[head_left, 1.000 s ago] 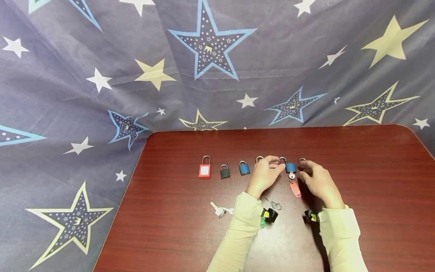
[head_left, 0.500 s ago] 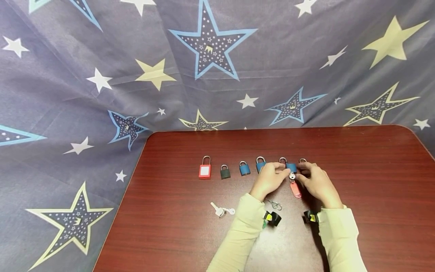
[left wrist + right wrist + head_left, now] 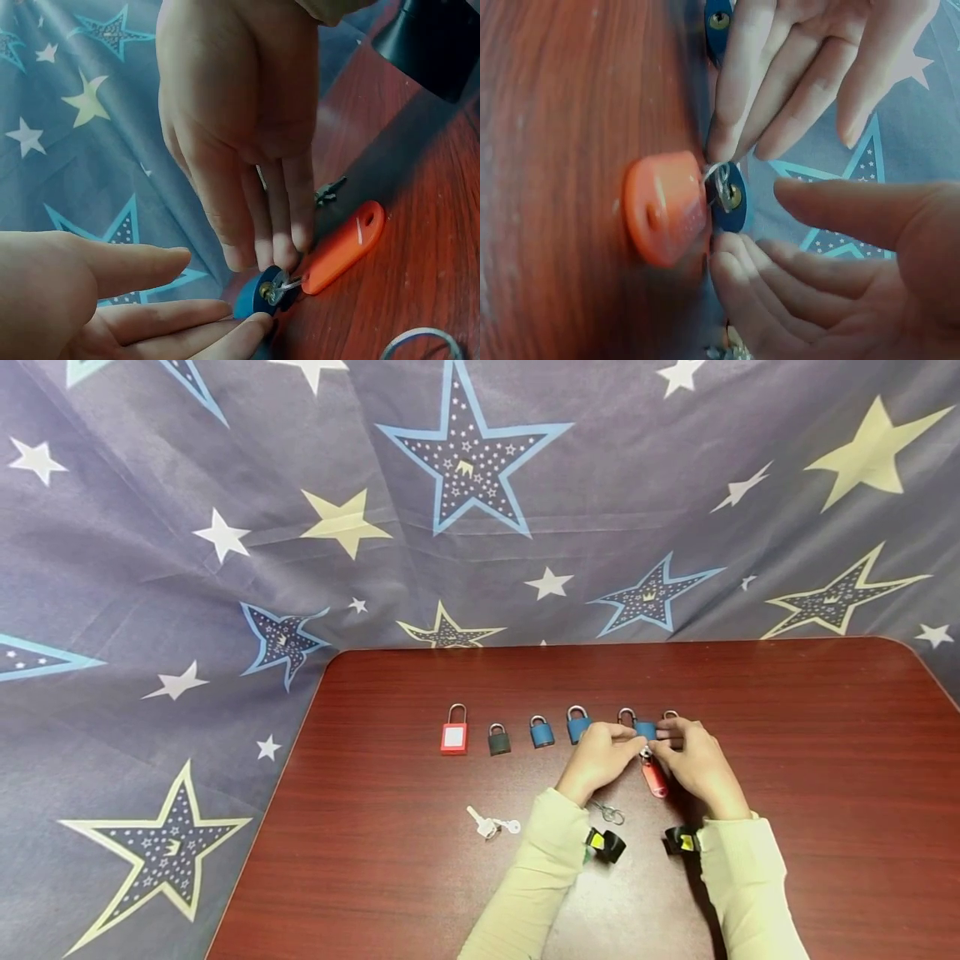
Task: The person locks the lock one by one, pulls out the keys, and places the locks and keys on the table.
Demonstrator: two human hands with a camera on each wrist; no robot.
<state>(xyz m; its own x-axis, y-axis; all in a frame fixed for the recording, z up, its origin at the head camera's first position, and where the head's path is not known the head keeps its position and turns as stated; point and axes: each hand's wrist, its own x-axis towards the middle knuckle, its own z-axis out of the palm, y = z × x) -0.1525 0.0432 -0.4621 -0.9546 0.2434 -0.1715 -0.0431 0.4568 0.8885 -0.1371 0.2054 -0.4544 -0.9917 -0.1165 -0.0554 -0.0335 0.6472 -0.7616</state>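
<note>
A blue padlock lies between my two hands, its shackle standing out to the left of its body. A key sits in its keyhole, with an orange-red key tag hanging from it by a ring. My left hand reaches in from the left, fingers straight, fingertips at the padlock's side, thumb held apart. From the other side my right hand has its straight fingertips at the padlock, thumb also apart in the right wrist view. The hands partly hide the padlock in the head view.
A red padlock, a dark padlock and two blue padlocks stand in a row leftward. Another shackle shows behind my right fingers. Loose keys and a key ring lie nearer on the wooden table.
My left hand has come right and nearer, uncovering the blue padlock beside it. My right fingers have closed in on the padlock from the right. The tag has turned a little.
</note>
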